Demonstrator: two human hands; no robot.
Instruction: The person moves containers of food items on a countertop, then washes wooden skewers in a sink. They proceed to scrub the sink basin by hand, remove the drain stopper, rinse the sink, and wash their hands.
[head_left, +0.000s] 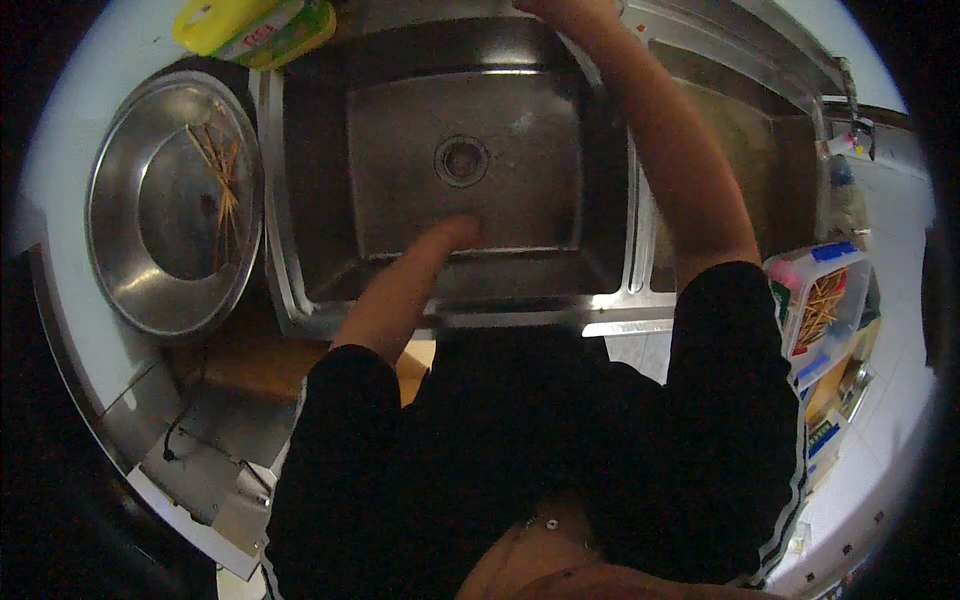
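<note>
My left hand (463, 229) is over the near part of a stainless steel sink basin (525, 187), below the round drain (461, 160). It is blurred, and its fingers cannot be made out. My right arm stretches to the far edge of the sink, where my right hand (559, 9) is at the top rim of the view, beside what seems to be the faucet. The picture cuts it off, so its fingers and anything in them are hidden.
A steel bowl (161, 300) with thin wooden skewers (223, 187) stands left of the sink. A yellow-green bottle (262, 37) lies at the far left corner. On the right are a second basin (727, 150) and a clear plastic box (855, 285) holding wooden sticks (821, 307).
</note>
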